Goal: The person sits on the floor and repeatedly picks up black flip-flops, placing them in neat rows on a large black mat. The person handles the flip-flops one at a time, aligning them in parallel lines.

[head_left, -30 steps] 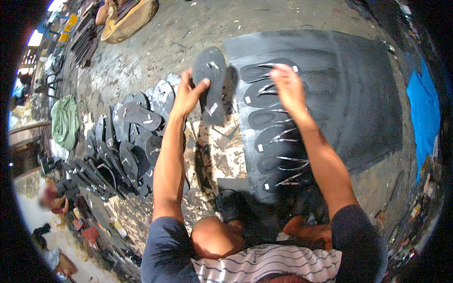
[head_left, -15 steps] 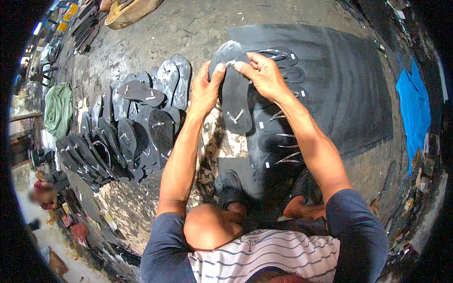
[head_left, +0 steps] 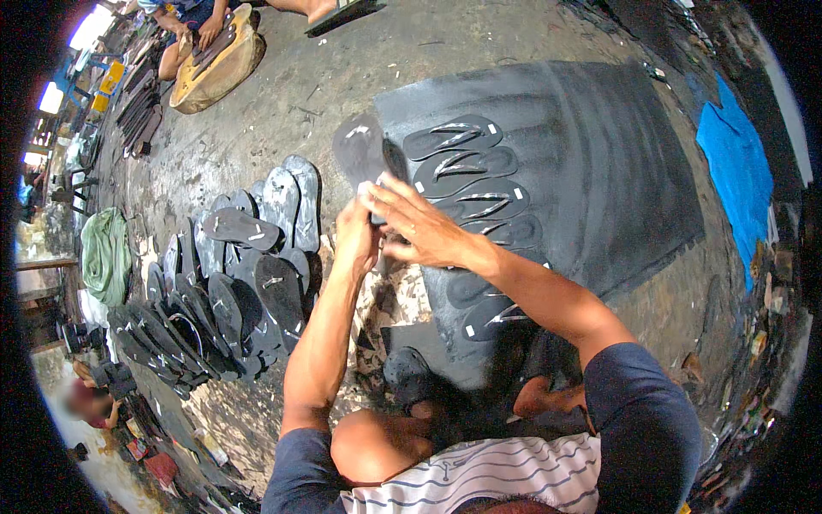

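Observation:
My left hand and my right hand both grip the near end of a black flip-flop sole, which is lifted above the ground with its far end pointing away. Just to its right, a row of several black flip-flops with straps lies on a large black rubber sheet. My forearms come up from below and meet at the sole.
A heap of black soles and flip-flops lies on the dirty concrete to my left. Another person sits at the far top left beside a tan wooden block. A blue sheet lies right, a green cloth far left.
My right hand left the row of flip-flops and joined my left on the black sole. Both hands drew the sole closer to me, and the view tilted down.

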Demonstrator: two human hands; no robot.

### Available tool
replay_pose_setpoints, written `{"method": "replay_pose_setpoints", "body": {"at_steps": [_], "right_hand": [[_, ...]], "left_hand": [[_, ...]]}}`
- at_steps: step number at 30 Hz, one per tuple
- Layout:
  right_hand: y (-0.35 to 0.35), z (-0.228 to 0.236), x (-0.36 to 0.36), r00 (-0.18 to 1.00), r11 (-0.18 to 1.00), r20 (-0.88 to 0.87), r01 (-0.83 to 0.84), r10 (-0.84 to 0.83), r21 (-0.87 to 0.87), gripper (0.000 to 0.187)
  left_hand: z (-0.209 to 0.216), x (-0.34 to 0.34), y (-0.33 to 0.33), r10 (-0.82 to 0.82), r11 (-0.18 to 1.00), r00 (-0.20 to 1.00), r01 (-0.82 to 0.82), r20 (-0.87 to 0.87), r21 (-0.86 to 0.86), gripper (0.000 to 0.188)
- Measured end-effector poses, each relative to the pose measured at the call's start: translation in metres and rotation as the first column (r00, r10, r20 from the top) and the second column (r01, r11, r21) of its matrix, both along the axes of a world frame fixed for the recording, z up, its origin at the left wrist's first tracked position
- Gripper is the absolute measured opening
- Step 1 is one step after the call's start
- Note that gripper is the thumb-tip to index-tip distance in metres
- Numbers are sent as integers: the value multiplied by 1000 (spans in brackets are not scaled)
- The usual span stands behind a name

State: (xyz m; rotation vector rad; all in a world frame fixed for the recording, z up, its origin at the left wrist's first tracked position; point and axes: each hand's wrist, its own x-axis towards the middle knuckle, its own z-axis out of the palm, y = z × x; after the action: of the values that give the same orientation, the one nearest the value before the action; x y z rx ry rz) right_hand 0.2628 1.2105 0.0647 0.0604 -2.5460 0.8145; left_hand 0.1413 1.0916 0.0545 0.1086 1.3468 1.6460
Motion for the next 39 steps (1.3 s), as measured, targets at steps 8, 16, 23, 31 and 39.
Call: {"method": "replay_pose_setpoints", "body": {"at_steps": [8, 16, 23, 31, 39], "right_hand": [[200, -46, -17, 833, 444, -3, 292, -553, -847, 46], [300, -128, -25, 864, 194, 348, 436, -363, -879, 51], [308, -175, -20, 755, 308, 488, 636, -437, -708, 47], [330, -180, -5, 701, 489, 575, 710, -422, -507, 51], [328, -155, -22, 683, 766, 452, 642, -574, 4, 47]], "left_hand": [[-32, -107, 127, -90, 974, 821, -45, -564, -221, 61], [-134, -123, 190, -47, 973, 960, -18, -274, -230, 40], [-162, -119, 186, -53, 949, 959, -38, -277, -313, 19], [-142, -105, 199, -79, 923, 950, -45, -303, -382, 19], [-191, -154, 185, -418, 774, 749, -3, -515, -633, 35]]}}
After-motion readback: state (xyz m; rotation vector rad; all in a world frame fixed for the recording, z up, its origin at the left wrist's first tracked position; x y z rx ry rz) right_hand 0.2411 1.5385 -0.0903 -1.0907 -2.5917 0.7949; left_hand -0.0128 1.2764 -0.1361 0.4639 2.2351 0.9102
